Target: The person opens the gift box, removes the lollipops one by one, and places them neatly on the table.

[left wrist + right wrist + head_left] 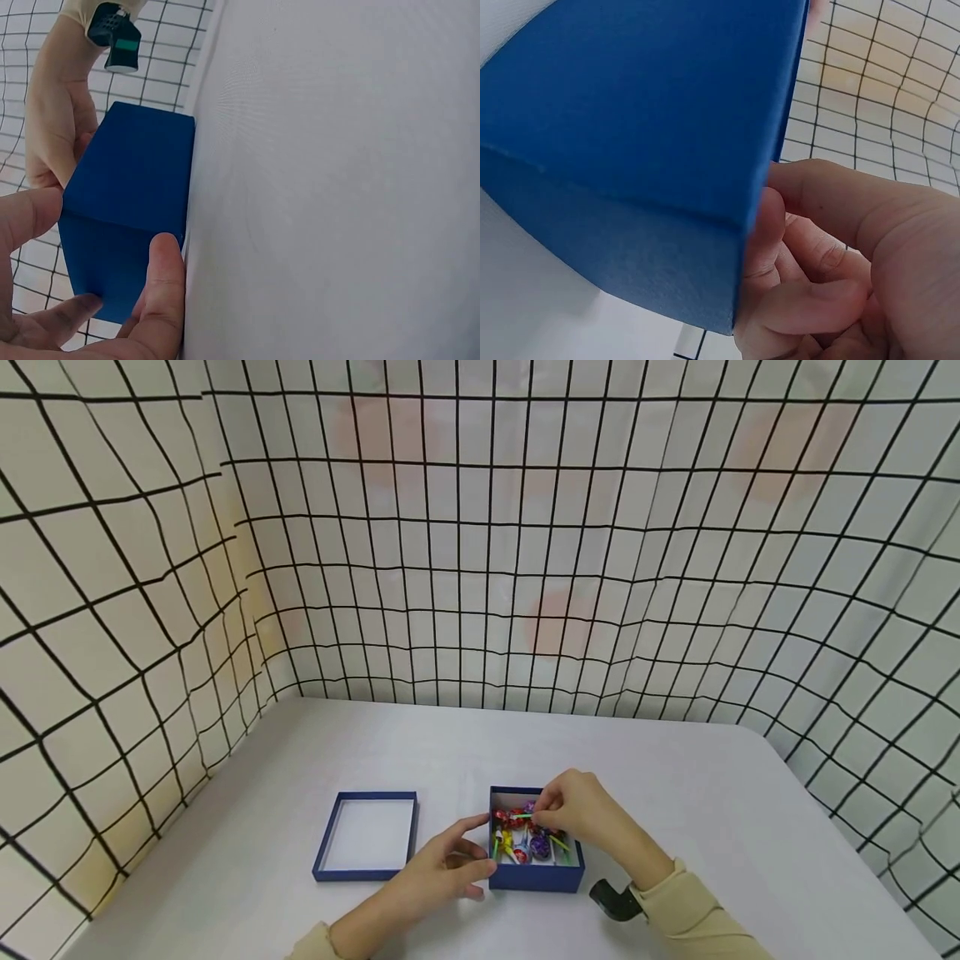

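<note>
A blue box (536,878) with a white inside holds several wrapped lollipops (519,850) in red, yellow and purple. My right hand (581,810) reaches over its right rim and pinches a lollipop by its green stick (522,816). In the right wrist view the box wall hides those fingertips. On the box's left side rests my left hand (442,868), its thumb by the front corner and its fingers spread. The left wrist view shows fingertips (165,251) touching the blue outer wall (135,165).
Left of the box lies its shallow lid (365,835), blue-edged with the white inside facing up. A black wrist camera (617,902) sticks out from the right sleeve. The white table (675,777) is walled by black netting (525,543) at the back and sides.
</note>
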The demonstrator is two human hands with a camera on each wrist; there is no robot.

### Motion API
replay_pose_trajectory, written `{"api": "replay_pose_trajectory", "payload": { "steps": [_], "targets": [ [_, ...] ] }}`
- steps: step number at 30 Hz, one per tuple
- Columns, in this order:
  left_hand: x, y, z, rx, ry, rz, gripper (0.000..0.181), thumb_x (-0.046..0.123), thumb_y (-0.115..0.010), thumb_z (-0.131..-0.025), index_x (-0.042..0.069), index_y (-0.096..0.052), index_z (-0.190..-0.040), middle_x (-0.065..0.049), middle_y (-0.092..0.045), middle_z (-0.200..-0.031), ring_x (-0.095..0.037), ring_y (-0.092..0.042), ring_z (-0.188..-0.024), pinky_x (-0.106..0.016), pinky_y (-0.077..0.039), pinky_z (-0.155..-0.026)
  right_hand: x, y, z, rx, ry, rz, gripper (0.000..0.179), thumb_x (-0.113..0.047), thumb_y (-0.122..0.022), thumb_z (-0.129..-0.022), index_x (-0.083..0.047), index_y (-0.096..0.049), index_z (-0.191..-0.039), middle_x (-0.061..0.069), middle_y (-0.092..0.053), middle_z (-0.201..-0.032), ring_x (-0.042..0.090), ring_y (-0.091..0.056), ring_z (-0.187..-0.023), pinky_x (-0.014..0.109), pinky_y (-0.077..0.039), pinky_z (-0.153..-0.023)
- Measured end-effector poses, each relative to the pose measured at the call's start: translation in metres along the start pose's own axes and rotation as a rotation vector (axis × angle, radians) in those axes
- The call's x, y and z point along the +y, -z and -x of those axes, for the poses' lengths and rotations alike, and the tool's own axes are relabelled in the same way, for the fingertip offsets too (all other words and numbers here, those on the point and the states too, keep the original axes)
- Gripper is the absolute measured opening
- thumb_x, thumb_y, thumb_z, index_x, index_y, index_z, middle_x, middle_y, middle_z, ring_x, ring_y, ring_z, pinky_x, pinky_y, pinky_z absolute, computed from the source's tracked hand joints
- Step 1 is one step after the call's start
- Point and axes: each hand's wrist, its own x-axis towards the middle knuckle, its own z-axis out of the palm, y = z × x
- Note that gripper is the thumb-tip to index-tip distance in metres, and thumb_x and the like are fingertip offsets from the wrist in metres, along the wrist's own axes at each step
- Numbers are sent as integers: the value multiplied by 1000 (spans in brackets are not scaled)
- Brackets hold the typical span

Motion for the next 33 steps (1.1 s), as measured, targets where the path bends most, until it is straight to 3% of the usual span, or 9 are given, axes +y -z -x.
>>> {"api": "replay_pose_trajectory", "payload": {
  "steps": [14,33],
  "targets": [
    [1,-1,1,13,14,3,74,19,-76,-101,16,-40,-166,-14,-63,-122,-20,-67,-102,-35,-67,-87,4,-4,-7,62,56,-25,10,-8,-79,-92,-8,-81,-82,-5,-67,-66,9,-56,-61,21,-46,-52],
    [-1,-1,-2,15,27,0,73,18,-74,-103,17,-39,-166,-14,-63,-123,-20,-66,-104,-38,-68,-88,9,7,-6,130,22,-82,9,-17,-80,-96,-11,-82,-89,-1,-75,-77,12,-63,-64,25,-53,-55]
  ]
}}
